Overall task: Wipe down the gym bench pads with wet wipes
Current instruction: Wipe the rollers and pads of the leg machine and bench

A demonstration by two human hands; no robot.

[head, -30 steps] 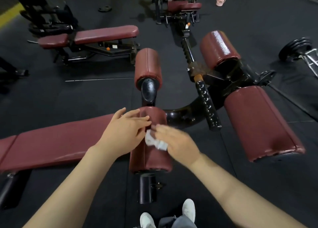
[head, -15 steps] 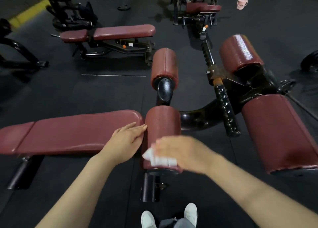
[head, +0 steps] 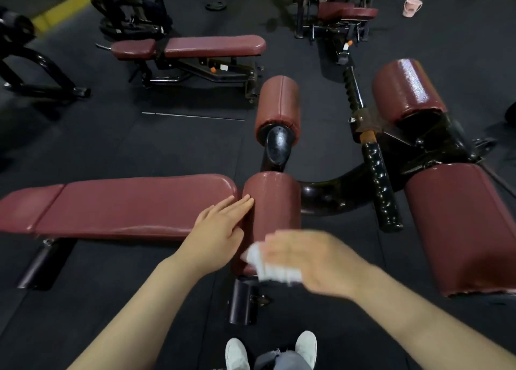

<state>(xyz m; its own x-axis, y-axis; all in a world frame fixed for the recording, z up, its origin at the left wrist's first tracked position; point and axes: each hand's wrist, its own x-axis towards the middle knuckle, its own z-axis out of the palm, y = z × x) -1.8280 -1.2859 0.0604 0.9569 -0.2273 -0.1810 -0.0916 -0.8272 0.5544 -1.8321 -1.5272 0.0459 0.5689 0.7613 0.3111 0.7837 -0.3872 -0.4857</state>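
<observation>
1. The wipe (head: 265, 266) is thin, limp and damp. It has no stiffness of its own, so it is best kept bunched under flat fingers and pressed down, not pinched at a corner.
2. It lies on the near end of the near roller (head: 272, 202), a padded maroon cylinder. The roller likely gives a little under pressure and may turn on its bar if not steadied.
3. The right hand (head: 304, 261) reaches in from the right across the roller's near end, palm down on the wipe. It is motion-blurred, so I cannot tell whether the fingers curl around the wipe or lie flat.
4. The left hand (head: 220, 227) is flat, fingers straight and together, resting on the roller's left side beside the long pad (head: 125, 205); it holds nothing.
5. The two hands are close but apart.
</observation>
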